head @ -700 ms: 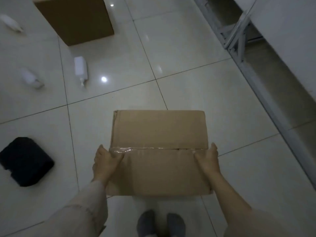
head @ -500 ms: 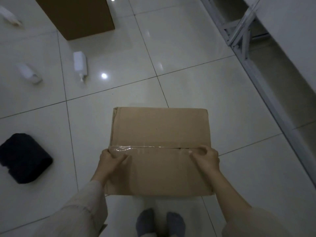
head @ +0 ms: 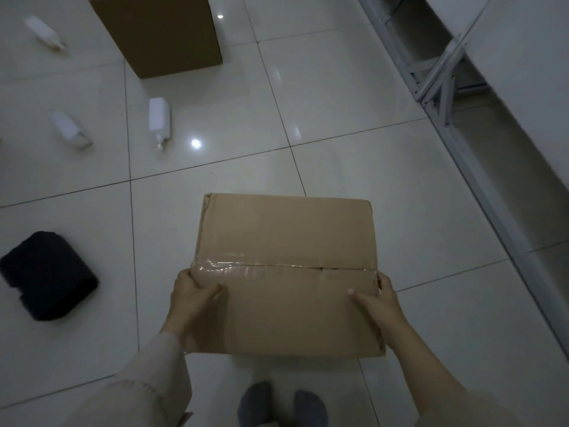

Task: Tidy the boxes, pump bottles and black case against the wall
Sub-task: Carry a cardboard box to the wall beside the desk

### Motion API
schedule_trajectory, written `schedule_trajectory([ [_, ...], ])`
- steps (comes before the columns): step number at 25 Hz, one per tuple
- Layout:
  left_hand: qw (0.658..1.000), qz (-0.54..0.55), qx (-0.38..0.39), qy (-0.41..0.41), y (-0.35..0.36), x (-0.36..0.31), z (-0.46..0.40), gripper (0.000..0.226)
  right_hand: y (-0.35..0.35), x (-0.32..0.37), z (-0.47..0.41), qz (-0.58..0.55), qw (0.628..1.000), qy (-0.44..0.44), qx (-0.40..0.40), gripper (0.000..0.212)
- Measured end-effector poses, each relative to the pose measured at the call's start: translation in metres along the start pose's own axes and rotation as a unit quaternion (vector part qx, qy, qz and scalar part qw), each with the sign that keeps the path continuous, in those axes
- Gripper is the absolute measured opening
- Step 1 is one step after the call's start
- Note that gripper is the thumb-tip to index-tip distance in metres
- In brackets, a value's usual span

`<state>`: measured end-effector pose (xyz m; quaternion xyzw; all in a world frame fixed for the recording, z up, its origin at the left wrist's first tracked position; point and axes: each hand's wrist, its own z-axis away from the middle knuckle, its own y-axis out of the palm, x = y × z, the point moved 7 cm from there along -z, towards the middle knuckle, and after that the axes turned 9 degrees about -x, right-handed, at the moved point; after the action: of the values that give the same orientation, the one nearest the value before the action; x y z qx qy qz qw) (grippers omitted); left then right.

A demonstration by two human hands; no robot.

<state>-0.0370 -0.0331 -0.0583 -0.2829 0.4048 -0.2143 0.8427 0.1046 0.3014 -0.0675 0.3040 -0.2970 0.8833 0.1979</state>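
A taped cardboard box (head: 286,238) is in front of me, low over the tiled floor. My left hand (head: 192,298) grips its left side and my right hand (head: 377,298) grips its right side, thumbs on top. A second, larger cardboard box (head: 163,32) stands on the floor at the far left. Three white pump bottles lie on their sides: one (head: 159,118) near that box, one (head: 69,129) further left, one (head: 44,32) at the top left. The black case (head: 46,274) lies on the floor to my left.
A grey metal rack frame (head: 443,97) with a white panel (head: 523,66) runs along the right side. My feet in grey socks (head: 281,405) are just under the held box. Glossy floor tiles (head: 338,103) stretch ahead.
Both hands slid from lying on the box's top near the tape seam to gripping its two sides. The view shifted a little, with the far objects lower in the frame.
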Motion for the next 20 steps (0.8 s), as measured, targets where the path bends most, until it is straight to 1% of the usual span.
schedule_trajectory([
  [3,0.996,-0.004,-0.057,0.066,-0.046,-0.028,0.018,0.061,-0.012,0.043,0.021,0.013,0.997,-0.063,0.03,0.067],
  [5,0.991,-0.002,-0.085,0.099,-0.088,-0.055,0.032,0.065,-0.02,0.088,0.039,0.026,0.991,-0.115,0.056,0.068],
  [8,0.984,0.017,-0.127,0.126,-0.167,-0.111,0.064,0.067,-0.031,0.181,0.083,0.037,0.976,-0.191,0.101,0.07],
  [11,0.97,0.06,-0.181,0.152,-0.262,-0.177,0.109,0.066,-0.044,0.292,0.15,0.024,0.955,-0.262,0.14,0.07],
  [13,0.954,0.089,-0.226,0.174,-0.327,-0.216,0.139,0.065,-0.05,0.363,0.201,0.013,0.936,-0.313,0.163,0.067],
  [16,0.923,0.133,-0.296,0.206,-0.42,-0.263,0.168,0.061,-0.049,0.466,0.273,0.014,0.898,-0.396,0.193,0.06],
  [18,0.902,0.158,-0.336,0.222,-0.473,-0.288,0.177,0.061,-0.036,0.524,0.31,0.021,0.877,-0.436,0.201,0.07],
  [20,0.88,0.181,-0.38,0.22,-0.521,-0.307,0.178,0.063,-0.015,0.578,0.34,0.018,0.858,-0.469,0.209,0.075],
])
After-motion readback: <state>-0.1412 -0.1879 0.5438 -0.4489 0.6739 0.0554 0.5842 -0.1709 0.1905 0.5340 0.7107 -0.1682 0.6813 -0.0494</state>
